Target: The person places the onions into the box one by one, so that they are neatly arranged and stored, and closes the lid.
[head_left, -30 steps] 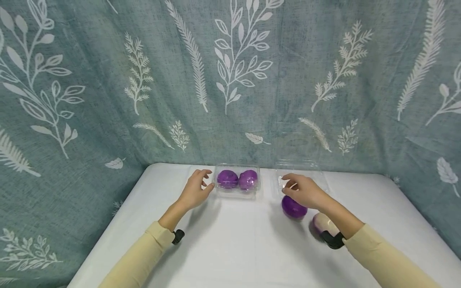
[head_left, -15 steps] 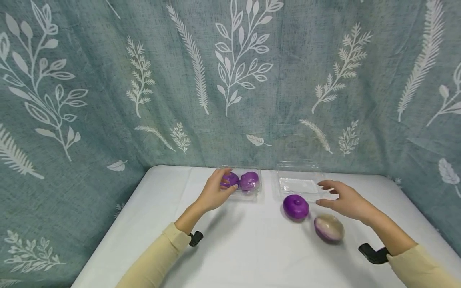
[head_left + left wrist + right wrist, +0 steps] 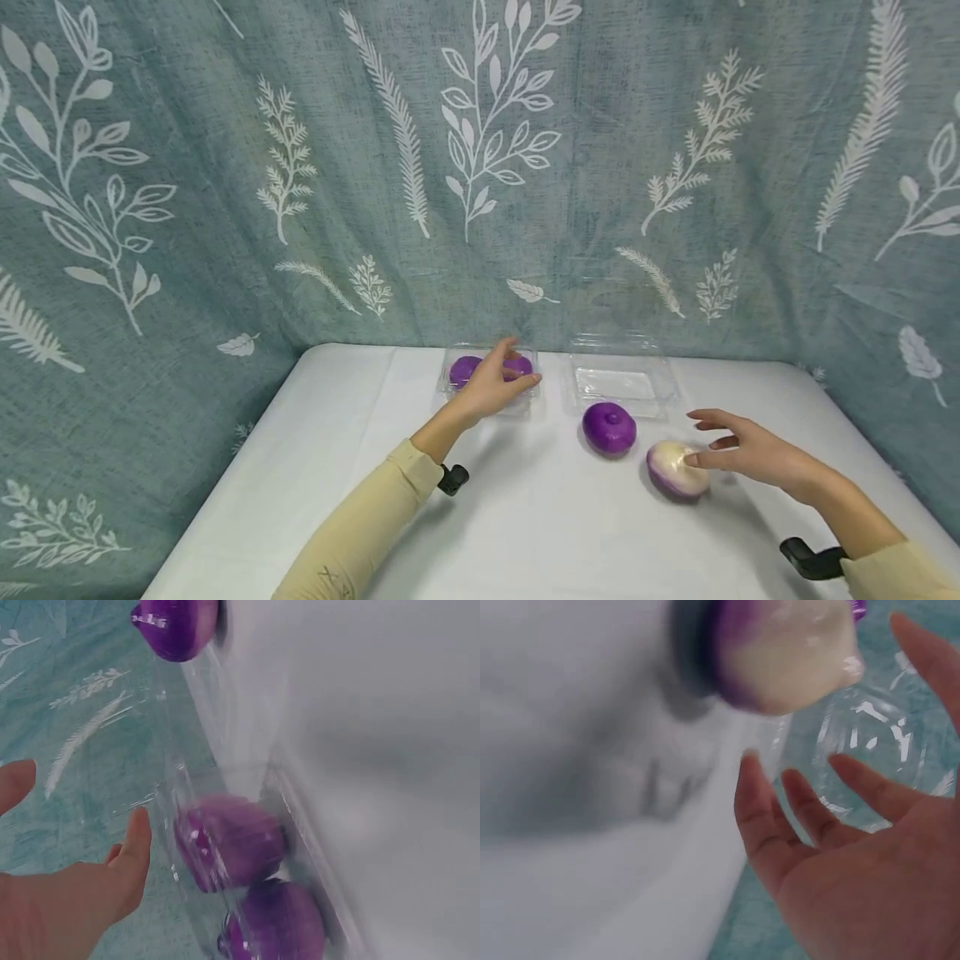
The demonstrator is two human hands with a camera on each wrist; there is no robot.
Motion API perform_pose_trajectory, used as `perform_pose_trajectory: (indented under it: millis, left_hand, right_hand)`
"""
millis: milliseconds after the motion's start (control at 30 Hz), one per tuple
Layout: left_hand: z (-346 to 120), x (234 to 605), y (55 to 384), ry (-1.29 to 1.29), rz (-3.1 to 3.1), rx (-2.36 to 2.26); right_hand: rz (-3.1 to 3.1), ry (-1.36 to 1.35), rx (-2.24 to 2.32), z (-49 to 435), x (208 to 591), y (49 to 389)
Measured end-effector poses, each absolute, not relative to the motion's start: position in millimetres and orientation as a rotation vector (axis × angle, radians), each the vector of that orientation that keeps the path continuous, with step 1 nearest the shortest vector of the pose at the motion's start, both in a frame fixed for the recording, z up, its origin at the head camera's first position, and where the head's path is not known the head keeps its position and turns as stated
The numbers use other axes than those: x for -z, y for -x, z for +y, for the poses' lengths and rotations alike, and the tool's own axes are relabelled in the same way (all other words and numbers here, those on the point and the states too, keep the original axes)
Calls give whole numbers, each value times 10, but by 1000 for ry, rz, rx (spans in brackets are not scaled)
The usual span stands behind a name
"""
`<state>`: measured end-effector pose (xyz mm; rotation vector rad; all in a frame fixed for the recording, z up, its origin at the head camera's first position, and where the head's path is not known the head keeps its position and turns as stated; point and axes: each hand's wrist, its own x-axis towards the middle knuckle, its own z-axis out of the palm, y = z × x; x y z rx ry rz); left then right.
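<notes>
Leaf-print fabric (image 3: pixel 600 167), plastic boxes (image 3: pixel 615 385), glossy bulbs (image 3: pixel 609 430)

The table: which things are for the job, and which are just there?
Probably for the job:
- left hand
- right hand
- clear box at left
- two purple bulbs in it
- other clear box
- loose purple bulb
- cream-and-purple bulb

Probably just there:
- white table
- leafy curtain

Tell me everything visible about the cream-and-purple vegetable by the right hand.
The vegetable looks rounded, smooth and slightly glossy, with a cream top and purple lower side. The right wrist view shows a small nub on its cream end. It rests on the white table, apart from the right hand.
</notes>
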<state>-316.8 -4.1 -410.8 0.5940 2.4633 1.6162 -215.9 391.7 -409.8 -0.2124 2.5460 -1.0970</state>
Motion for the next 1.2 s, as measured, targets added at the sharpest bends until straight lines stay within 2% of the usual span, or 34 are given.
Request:
perform_pose_trajectory:
  millis: [267, 467, 667, 1200]
  left_hand:
    - [270, 4041, 3239, -496, 2471, -1564]
    - [436, 4051, 3306, -455, 2543, -1467]
    - [654, 4099, 3349, -425, 2366, -1506]
    - [1012, 4455, 3434, -315, 2048, -1814]
  right_hand:
    - [2413, 172, 1242, 4067, 4326, 2087]
    - [2458, 233, 1256, 4066, 4436, 2085]
    - [2496, 298, 1244, 4104, 4495, 2075]
    - [2548, 382, 1207, 4059, 4525, 2077]
